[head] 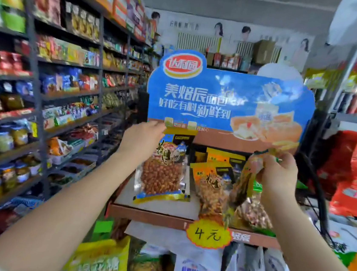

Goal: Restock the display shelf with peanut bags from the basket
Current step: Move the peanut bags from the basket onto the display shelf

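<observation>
**Two bags held up at the display shelf**

Left hand (144, 138), mid-frame, pinches the top edge of a peanut bag (162, 169) hanging over the display shelf (148, 217). Right hand (278, 171), right of centre, has its grip curled round the top of a second peanut bag (241, 187), above stocked bags (212, 181) on the shelf.

Head view; faces display shelf (185, 222) closely
</observation>
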The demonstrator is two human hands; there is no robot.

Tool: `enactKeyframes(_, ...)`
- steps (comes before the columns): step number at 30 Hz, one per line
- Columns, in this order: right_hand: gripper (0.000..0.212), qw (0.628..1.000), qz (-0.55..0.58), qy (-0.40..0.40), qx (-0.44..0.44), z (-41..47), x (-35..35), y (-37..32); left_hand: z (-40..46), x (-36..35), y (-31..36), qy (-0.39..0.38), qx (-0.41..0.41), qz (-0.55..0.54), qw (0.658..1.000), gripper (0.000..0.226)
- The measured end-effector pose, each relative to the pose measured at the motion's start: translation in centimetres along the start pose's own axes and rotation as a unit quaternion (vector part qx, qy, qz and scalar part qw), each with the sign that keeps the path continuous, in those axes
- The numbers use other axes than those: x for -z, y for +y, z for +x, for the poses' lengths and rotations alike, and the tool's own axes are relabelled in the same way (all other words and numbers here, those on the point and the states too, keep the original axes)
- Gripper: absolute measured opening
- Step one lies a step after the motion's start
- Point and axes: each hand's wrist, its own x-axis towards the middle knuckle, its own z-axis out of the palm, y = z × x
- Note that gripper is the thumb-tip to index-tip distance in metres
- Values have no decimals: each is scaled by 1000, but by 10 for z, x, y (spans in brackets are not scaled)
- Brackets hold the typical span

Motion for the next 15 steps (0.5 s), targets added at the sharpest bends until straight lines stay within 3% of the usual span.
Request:
enactKeyframes(2, 19, 1000, -18, 0, -5, 17, -21, 9, 6, -41, 0, -131, -5, 76, 988, 19)
enactKeyframes(4, 28, 997, -72, 2, -8, 35, -43, 23, 10, -73, -1, -181, -22, 115, 976, 26)
enactKeyframes(6, 35, 992, -128, -12, -12, 55, -63, 42, 15, -98, -5, -199, -24, 120, 972, 26)
enactKeyframes(11, 25, 960, -271, -75, -16, 90, -105, 86, 21, -139, -18, -214, -82, 103, 968, 22)
enactKeyframes(15, 27, 915, -342, -214, -6, 101, -122, 111, 23, -155, -18, -243, -78, 78, 964, 21)
